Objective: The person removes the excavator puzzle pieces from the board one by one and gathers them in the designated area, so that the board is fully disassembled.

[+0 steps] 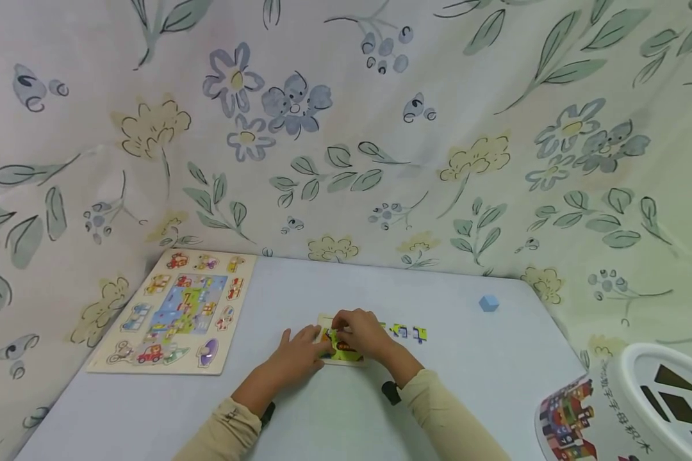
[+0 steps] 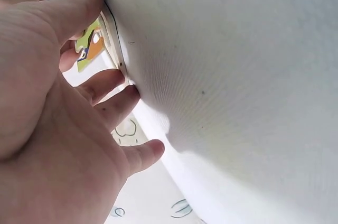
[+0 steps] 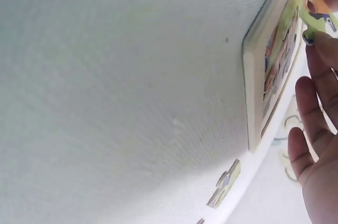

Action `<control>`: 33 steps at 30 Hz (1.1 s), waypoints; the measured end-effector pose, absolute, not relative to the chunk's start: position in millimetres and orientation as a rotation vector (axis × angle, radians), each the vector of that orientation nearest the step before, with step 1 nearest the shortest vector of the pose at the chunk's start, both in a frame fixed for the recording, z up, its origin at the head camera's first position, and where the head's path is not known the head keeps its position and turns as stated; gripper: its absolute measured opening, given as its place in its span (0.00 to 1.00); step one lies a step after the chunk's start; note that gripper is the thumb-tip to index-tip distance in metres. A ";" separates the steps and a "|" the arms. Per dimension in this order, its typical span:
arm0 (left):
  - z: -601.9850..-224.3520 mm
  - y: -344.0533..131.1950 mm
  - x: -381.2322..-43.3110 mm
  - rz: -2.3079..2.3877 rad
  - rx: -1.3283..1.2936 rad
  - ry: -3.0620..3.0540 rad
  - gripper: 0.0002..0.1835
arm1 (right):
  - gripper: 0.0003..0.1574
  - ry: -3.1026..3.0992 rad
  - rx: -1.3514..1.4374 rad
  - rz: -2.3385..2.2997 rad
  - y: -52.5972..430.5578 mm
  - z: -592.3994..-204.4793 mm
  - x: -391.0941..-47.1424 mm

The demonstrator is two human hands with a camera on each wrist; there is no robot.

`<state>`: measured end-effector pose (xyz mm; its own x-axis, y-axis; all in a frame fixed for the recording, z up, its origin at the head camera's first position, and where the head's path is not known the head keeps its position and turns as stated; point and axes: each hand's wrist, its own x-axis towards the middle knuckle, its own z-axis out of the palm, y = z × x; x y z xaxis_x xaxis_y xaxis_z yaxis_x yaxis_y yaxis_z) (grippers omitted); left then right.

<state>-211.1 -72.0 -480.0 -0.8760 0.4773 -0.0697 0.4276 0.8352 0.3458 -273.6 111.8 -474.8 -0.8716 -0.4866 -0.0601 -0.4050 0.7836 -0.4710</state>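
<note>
My right hand (image 1: 362, 334) pinches a green and orange jigsaw piece (image 3: 316, 21) between thumb and finger, tilted up over the small puzzle board (image 1: 346, 362). In the left wrist view that piece (image 2: 91, 48) shows beyond the board's edge. My left hand (image 1: 296, 357) lies at the left side of the board, its thumb and fingertips touching the edge, the fingers fairly straight. A picture partly fills the wooden frame; the hands hide some of it. Loose jigsaw pieces (image 1: 420, 334) lie just right of the board.
A large wooden vehicle puzzle board (image 1: 227, 349) lies at the table's left. Toward the back right sits a blue cube (image 1: 488, 303). A white printed bucket (image 1: 611, 410) with a slotted lid stands at the right front. Flowered cloth (image 1: 346, 211) hangs behind the white table (image 1: 484, 378).
</note>
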 end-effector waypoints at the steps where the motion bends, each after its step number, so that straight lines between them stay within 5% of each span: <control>1: -479.4 -72.4 -211.1 0.488 0.704 2.854 0.13 | 0.05 2.790 -0.697 -0.694 112.0 -474.1 -273.4; 19: -483.9 -78.2 -212.2 0.573 0.668 2.809 0.15 | 0.02 2.770 -0.477 -0.829 194.0 -459.6 -268.8; 33: -480.5 -78.3 -210.7 0.627 0.676 2.784 0.15 | 0.02 2.768 -0.468 -0.757 204.8 -470.5 -263.7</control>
<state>-210.7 -78.3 -480.5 -0.8732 0.4772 -0.0993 0.3884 0.8044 0.4496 -263.7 204.8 -470.5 -0.9217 -0.3625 -0.1381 -0.2418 0.8154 -0.5260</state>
